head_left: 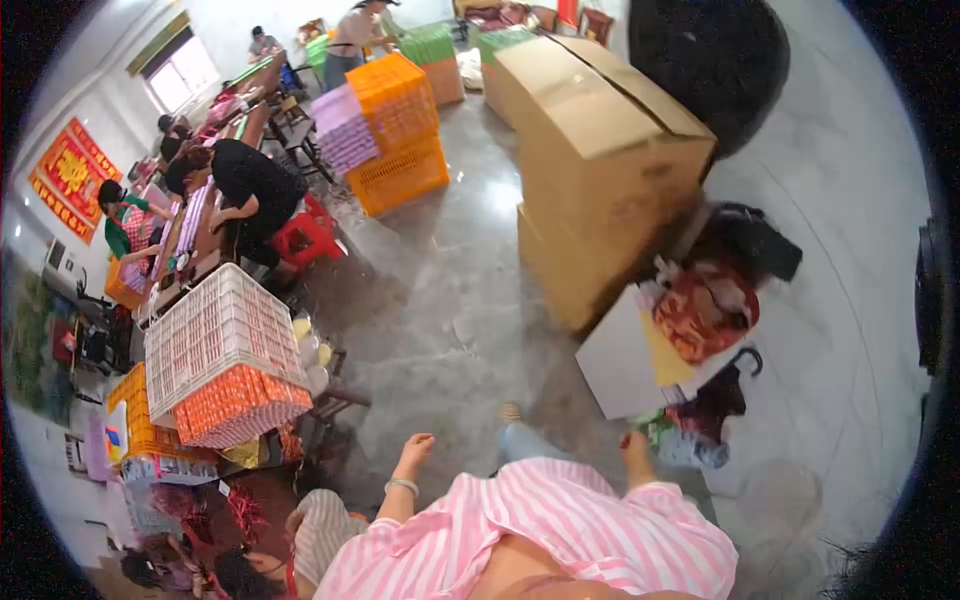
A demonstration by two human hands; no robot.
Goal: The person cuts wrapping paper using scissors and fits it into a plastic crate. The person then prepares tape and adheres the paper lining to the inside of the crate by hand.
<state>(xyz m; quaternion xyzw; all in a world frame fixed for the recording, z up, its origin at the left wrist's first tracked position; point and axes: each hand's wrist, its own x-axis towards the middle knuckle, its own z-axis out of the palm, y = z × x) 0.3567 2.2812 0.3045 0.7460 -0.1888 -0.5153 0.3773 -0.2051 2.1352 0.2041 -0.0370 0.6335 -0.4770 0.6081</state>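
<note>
My left hand (415, 448), with a pale bangle (402, 485) on its wrist, hangs in front of my striped shirt over the grey floor. Its fingers look curled in, and nothing shows in them. On the other side my right hand (633, 443) hangs low, close to the white box (622, 362) and a bundle of green and blue packaging (690, 445). Its fingers are too small and blurred to make out. I cannot see either hand touching anything.
Large cardboard boxes (600, 180) stand ahead on the right. At the left is a white crate (225, 330) above orange packets (245, 405). Orange crates (400, 175) stand farther ahead. People work along a long table (190, 240); one person sits on a red stool (308, 232).
</note>
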